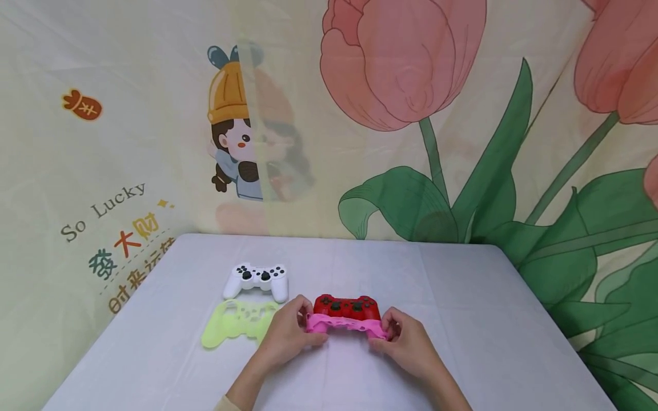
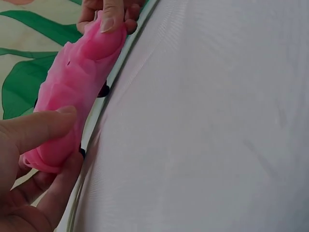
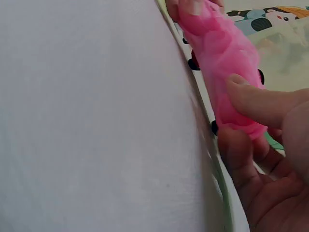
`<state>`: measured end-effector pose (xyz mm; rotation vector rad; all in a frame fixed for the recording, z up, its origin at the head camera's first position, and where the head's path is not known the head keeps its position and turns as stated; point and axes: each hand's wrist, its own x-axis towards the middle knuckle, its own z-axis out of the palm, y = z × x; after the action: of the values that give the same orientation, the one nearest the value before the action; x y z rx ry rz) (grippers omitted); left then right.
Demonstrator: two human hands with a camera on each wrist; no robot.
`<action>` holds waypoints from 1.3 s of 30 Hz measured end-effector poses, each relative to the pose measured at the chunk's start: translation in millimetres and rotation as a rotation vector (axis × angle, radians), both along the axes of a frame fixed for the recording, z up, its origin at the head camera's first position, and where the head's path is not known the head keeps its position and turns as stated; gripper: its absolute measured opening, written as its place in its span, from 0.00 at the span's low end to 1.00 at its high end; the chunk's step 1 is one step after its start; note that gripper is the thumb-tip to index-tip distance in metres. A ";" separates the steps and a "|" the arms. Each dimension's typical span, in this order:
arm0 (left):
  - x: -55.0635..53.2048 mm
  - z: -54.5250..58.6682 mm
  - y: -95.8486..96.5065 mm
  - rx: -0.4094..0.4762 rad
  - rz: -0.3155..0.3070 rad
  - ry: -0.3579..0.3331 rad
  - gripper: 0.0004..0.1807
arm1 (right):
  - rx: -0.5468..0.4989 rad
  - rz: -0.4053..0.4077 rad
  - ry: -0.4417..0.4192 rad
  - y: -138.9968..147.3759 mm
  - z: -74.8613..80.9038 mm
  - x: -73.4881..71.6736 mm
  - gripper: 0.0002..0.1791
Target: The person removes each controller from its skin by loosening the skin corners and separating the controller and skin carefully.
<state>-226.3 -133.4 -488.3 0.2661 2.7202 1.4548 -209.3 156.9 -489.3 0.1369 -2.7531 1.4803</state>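
A red game controller (image 1: 345, 307) with dark buttons and sticks sits at the middle of the table in the head view. A pink, soft controller cover (image 1: 352, 323) covers its near side and the handle ends. My left hand (image 1: 289, 333) grips the cover's left end, and my right hand (image 1: 410, 343) grips the right end. In the left wrist view, the left thumb presses on the pink cover (image 2: 72, 82) while fingers curl beneath. The right wrist view shows the right thumb (image 3: 251, 99) on the cover likewise. The cover hides most of the controller in both wrist views.
Left of the hands lies a flat yellow-green controller cover (image 1: 240, 322), partly behind the left hand. Beyond it is a white game controller (image 1: 257, 281). All lie on a table with a pale cloth (image 1: 462, 297). A printed curtain (image 1: 298, 114) hangs behind.
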 end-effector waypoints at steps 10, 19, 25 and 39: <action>-1.3 1.0 1.6 -0.065 -0.081 0.129 0.29 | -0.077 0.013 0.095 -0.9 -2.9 -0.4 0.31; 2.1 2.3 0.5 -0.102 -0.125 0.199 0.26 | 0.020 0.037 0.146 -3.8 -2.7 2.0 0.26; 1.9 3.3 1.1 -0.102 -0.153 0.229 0.26 | 0.054 0.052 0.149 -5.4 -0.9 2.8 0.24; 0.3 3.0 0.0 -0.079 -0.093 0.200 0.26 | 0.020 0.011 0.143 -6.9 0.8 3.0 0.24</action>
<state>-226.0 -133.4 -485.3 0.5544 2.8671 1.3615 -206.3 150.0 -488.5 0.2490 -2.6584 1.3873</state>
